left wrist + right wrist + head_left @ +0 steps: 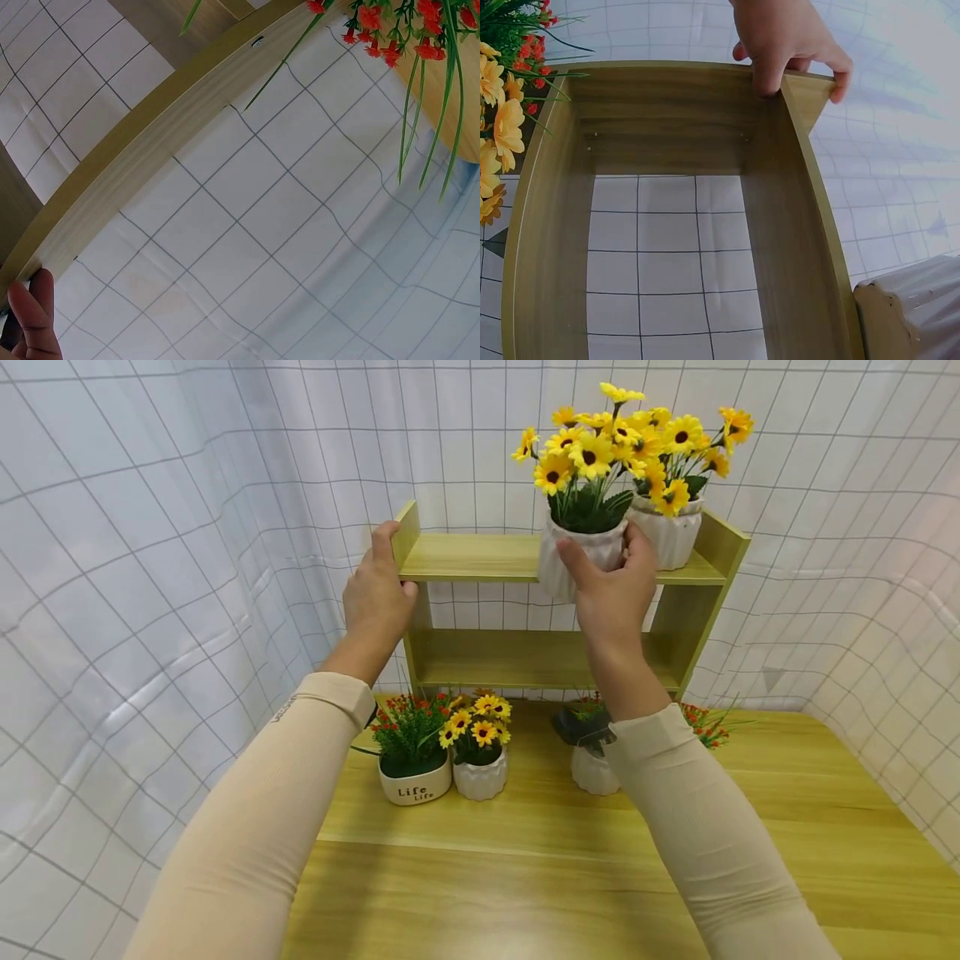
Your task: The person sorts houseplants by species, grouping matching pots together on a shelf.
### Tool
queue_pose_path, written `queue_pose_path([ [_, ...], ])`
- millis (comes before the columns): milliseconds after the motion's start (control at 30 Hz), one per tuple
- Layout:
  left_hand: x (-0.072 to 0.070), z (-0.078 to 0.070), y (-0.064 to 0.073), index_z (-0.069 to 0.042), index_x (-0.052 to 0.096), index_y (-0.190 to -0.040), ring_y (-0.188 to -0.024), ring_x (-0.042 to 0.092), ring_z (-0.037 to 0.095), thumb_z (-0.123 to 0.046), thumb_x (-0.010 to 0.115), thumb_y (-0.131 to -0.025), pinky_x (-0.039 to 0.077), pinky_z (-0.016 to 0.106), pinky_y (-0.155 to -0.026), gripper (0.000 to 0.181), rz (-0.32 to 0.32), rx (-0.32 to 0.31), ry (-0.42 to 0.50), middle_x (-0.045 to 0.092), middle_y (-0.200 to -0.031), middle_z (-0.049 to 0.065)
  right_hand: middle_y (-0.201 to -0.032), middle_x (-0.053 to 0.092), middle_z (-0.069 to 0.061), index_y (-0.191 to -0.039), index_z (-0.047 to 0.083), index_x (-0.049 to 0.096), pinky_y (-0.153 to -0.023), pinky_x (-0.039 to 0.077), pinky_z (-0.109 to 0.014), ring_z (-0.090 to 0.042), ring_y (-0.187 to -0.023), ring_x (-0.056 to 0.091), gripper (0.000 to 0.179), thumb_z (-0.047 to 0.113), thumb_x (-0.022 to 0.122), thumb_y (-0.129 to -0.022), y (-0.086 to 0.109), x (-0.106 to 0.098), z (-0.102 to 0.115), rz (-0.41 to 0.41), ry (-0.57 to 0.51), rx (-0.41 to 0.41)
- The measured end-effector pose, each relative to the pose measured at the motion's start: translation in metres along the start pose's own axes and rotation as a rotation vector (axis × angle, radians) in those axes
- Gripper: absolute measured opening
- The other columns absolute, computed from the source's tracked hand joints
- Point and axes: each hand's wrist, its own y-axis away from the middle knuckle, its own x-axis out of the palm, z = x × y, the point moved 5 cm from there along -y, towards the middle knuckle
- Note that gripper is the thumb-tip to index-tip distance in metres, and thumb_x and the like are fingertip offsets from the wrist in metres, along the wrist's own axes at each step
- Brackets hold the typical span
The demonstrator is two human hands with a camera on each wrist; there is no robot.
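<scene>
My right hand (618, 589) grips a white ribbed flowerpot (558, 556) of yellow artificial daisies (592, 456), thumb on its front and fingers round its right side. It overlaps the top board's front edge in the head view. In the right wrist view the pot (922, 315) shows its underside beside that board. The left hand (378, 597) holds the upper left corner of a wooden desk shelf (480, 556), with fingers over the side panel and thumb at the board's front edge. A second daisy pot (678, 539) stands on the top board's right end.
On the wooden table (465, 893), a "Life" planter (416, 785) with red flowers stands left, beside a small daisy pot (482, 777). Another white pot (592, 772) is partly behind the right forearm, near more red flowers (705, 727). A white grid-patterned curtain (187, 527) surrounds the table.
</scene>
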Motion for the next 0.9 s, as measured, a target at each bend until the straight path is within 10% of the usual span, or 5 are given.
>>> queue_pose_path([
  [900,-0.002,-0.001,0.002,-0.024,0.026,-0.146,-0.093,0.064,0.046,-0.007,0.064,-0.09,0.049,0.056,-0.074,0.07,-0.012,0.018,-0.01,0.058,-0.131,0.024,-0.136,0.051,-0.005,-0.146,0.01,0.042,-0.096,0.044,-0.025,-0.016,-0.12,0.051,0.075,0.037,0.078,-0.085,-0.034,0.017,-0.022,-0.056,0.26,0.167],
])
